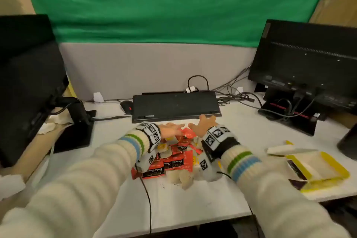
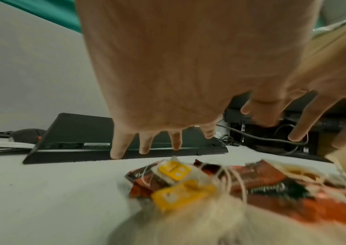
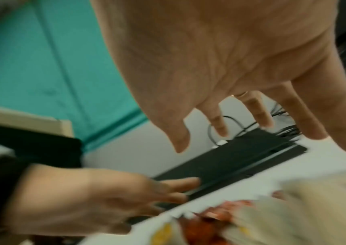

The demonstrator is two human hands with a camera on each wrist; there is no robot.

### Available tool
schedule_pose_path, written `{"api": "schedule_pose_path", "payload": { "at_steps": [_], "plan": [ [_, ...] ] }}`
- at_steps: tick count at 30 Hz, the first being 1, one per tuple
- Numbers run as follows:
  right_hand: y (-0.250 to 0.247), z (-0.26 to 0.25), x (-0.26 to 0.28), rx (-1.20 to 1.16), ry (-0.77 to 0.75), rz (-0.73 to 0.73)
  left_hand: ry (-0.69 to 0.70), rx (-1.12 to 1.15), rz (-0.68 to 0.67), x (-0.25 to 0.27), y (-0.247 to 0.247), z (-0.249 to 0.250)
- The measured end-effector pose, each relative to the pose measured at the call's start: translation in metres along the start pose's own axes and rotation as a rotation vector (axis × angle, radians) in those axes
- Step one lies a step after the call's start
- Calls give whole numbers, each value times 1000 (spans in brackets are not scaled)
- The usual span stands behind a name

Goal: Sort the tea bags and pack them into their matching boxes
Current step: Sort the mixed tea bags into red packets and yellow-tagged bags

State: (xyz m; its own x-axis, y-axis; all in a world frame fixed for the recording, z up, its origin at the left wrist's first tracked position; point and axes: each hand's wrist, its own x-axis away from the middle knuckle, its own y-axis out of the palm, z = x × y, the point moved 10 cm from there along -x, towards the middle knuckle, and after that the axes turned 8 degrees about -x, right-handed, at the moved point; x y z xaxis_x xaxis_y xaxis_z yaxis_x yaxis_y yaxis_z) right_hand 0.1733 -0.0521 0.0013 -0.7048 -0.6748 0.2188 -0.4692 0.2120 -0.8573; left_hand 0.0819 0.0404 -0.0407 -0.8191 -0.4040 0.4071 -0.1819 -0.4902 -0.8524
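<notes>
Both hands hover spread over the tea bags: left hand and right hand hold nothing.

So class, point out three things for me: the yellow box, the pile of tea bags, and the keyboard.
yellow box [image 1: 336,170]: head view, its yellow right rim.
pile of tea bags [image 1: 178,160]: head view, a red sachet mid-pile.
keyboard [image 1: 175,105]: head view, its black top face.

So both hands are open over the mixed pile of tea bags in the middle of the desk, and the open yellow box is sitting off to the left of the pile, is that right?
Nearly. The left hand and right hand are open over the tea bag pile, but the open yellow box sits to the right of the pile, not the left. The head view shows it by the desk's right edge.
</notes>
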Motion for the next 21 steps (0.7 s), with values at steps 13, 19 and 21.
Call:
{"api": "schedule_pose_path", "payload": {
  "at_steps": [13, 19, 21],
  "plan": [
    [66, 36, 8, 167, -47, -308, -33, -399, -26, 37, 53, -12],
    [62, 21, 50, 116, -135, -366, -4, -320, -3, 47, 55, -17],
    [66, 21, 55, 104, -147, -382, -8, -228, -19, 47, 53, -22]
  ]
}}
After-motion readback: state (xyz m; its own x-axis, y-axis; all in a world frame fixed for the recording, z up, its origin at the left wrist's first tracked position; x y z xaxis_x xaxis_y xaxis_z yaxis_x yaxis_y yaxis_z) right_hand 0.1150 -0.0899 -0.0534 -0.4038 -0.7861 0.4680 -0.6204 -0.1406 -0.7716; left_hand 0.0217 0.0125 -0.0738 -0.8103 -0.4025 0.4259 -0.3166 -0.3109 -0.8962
